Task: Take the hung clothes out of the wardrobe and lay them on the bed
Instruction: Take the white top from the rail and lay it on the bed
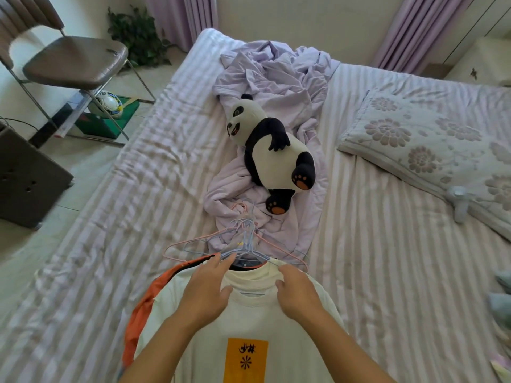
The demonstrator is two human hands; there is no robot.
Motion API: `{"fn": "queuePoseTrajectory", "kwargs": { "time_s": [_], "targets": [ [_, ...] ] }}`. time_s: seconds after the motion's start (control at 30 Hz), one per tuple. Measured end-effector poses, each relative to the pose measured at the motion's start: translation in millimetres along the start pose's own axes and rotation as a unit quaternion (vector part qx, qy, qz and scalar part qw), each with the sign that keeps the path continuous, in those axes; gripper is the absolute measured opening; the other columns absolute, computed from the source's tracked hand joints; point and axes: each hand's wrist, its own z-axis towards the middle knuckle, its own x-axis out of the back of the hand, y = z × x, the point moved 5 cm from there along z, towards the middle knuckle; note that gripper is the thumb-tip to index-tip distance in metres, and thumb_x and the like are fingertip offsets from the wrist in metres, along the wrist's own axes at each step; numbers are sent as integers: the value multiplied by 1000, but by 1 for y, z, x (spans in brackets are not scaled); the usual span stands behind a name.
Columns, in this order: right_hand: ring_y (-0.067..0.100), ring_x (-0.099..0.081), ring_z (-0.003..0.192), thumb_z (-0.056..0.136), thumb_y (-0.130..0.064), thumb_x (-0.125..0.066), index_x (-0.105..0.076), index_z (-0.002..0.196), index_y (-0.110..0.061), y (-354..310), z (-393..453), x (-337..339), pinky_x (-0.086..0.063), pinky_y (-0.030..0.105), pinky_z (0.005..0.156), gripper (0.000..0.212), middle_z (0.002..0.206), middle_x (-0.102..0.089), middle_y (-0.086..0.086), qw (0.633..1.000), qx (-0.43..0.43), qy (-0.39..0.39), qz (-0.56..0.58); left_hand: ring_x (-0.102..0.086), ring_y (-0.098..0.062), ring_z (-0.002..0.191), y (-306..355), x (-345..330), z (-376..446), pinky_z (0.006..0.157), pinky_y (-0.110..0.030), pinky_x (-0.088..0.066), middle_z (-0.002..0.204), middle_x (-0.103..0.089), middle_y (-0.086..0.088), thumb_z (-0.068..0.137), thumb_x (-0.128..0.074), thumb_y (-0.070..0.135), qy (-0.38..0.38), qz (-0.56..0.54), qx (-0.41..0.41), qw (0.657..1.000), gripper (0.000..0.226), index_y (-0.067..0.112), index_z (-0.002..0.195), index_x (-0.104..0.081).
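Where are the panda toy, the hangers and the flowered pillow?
panda toy (272, 156): head view, on its white belly.
hangers (243, 239): head view, on the bunched wire necks just below the hooks.
flowered pillow (420, 139): head view, on its patterned top face.
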Motion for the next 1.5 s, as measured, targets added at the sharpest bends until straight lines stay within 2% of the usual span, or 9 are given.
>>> {"fn": "queuePoseTrajectory", "kwargs": {
  "time_s": [0.2,0.4,0.53,0.63,0.87,1.03,1.2,1.33,1.5],
  "targets": [
    [19,-52,121,99,-27,-51,-53,130,-20,-42,-75,45,-42,32,99,32,131,-57,0,998,52,44,-5,-43,-11,132,56,66,-51,106,-32,-40,148,-42,14,92,-58,38,44,50,-47,997,63,41,148,-30],
    [11,-47,129,91,-33,-67,-50,140,-29,-87,-190,108,-38,26,106,52,141,-53,-9,985,142,98,-15,-51,-7,123,102,144,-150,96,-30,-43,135,-55,18,85,-62,48,91,98,-67,989,57,43,138,-44],
    [12,-43,134,90,-36,-68,-44,144,-28,-109,-279,136,-35,26,107,60,147,-47,-7,980,160,112,-43,-50,-8,122,114,189,-229,95,-29,-41,133,-56,16,82,-63,53,120,131,-60,982,59,40,137,-46],
    [13,-40,137,90,-39,-67,-41,146,-28,-124,-338,145,-34,29,109,63,149,-44,-6,975,173,129,-59,-48,-9,127,114,219,-286,101,-31,-39,138,-53,15,80,-64,56,154,131,-59,977,65,41,140,-43],
    [15,-43,131,90,-46,-64,-43,144,-28,-161,-434,145,-37,30,103,60,143,-49,-5,955,235,146,-105,-46,-10,131,107,260,-392,105,-34,-39,144,-49,12,81,-66,57,174,108,-48,978,67,38,141,-43],
    [15,-44,130,92,-47,-61,-43,144,-25,-175,-483,134,-38,29,101,60,142,-49,-4,932,297,149,-143,-45,-10,132,106,258,-463,108,-34,-38,147,-46,11,81,-65,59,192,103,-11,976,71,36,143,-40],
    [11,-41,134,90,-52,-59,-44,142,-35,-169,-526,117,-36,31,105,57,146,-47,-11,901,375,132,-176,-47,-11,130,108,230,-541,105,-34,-40,145,-47,12,84,-65,55,227,108,56,966,63,39,141,-43],
    [15,-44,133,90,-53,-60,-45,141,-31,-153,-563,96,-38,34,106,58,145,-49,-7,877,418,99,-218,-49,-12,127,110,190,-612,101,-34,-42,143,-50,13,82,-64,58,258,105,127,952,65,40,141,-42],
    [15,-38,136,91,-52,-59,-41,143,-30,-131,-625,63,-34,32,107,59,148,-44,-6,840,476,32,-260,-51,-12,123,113,140,-710,100,-33,-43,142,-50,12,81,-64,60,281,74,218,931,70,39,143,-40]
  ]
}}
